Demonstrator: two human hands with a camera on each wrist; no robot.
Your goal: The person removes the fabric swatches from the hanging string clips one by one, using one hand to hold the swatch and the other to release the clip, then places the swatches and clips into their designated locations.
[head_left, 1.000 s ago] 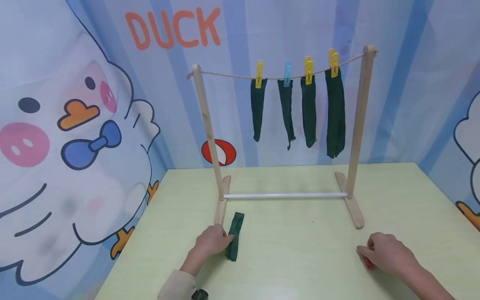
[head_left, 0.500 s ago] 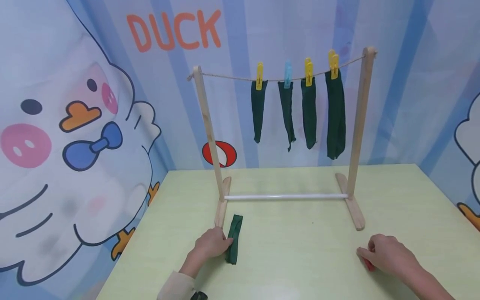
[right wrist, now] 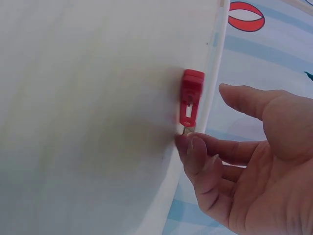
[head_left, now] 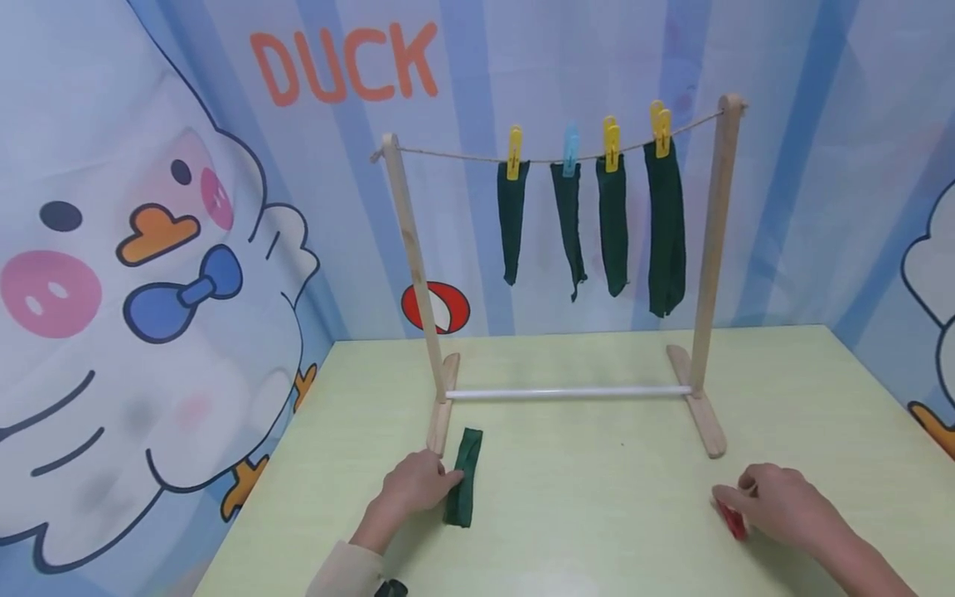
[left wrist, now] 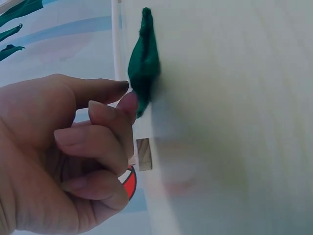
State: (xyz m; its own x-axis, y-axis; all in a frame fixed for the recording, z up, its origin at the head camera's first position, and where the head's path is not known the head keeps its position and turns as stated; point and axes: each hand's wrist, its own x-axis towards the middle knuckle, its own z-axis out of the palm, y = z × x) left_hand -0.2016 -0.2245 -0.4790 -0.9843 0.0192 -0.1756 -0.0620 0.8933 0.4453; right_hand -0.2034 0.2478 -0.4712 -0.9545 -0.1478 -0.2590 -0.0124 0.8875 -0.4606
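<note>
In the head view my left hand (head_left: 419, 482) is at the edge of a folded green cloth strip (head_left: 464, 485) on the table. The left wrist view has its thumb and index fingertip meeting at the strip's side (left wrist: 144, 61), pinching it, with the other fingers curled. A red clothespin (head_left: 731, 520) lies under my right hand (head_left: 783, 506). Seen from the right wrist, the thumb stands apart from the clothespin (right wrist: 191, 95), while bent fingertips touch its near end. Several green strips, one of them a wider piece (head_left: 666, 228), hang from a cord by yellow and blue clothespins.
Behind both hands stands a wooden drying rack with a left post (head_left: 410, 249), a right post (head_left: 716, 249) and a white crossbar (head_left: 567, 393) low between its feet. The pale table (head_left: 582, 473) ends at a duck-patterned cloth backdrop (head_left: 522, 75).
The right thumb has lifted slightly, showing more of the red clothespin. The green strip's near end has shifted a little to the left, with the left hand still at its edge.
</note>
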